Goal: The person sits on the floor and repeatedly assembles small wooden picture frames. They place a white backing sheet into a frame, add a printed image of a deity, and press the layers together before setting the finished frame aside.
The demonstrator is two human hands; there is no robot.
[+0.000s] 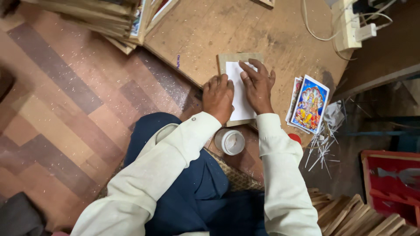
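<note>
Both hands press a white sheet (240,94) flat onto a thin wooden board (238,58) that lies near the front edge of the bench (262,30). The left hand (218,97) rests on the sheet's left side with fingers bent but grasping nothing; the right hand (258,85) lies on it with fingers spread. The step in hand seems to be the smoothing of the sheet onto the board. The next move needs even pressure toward the sheet's edges. Colourful printed pictures (309,104) wait at the bench's right edge, and a small white pot (230,141) stands just below the board.
</note>
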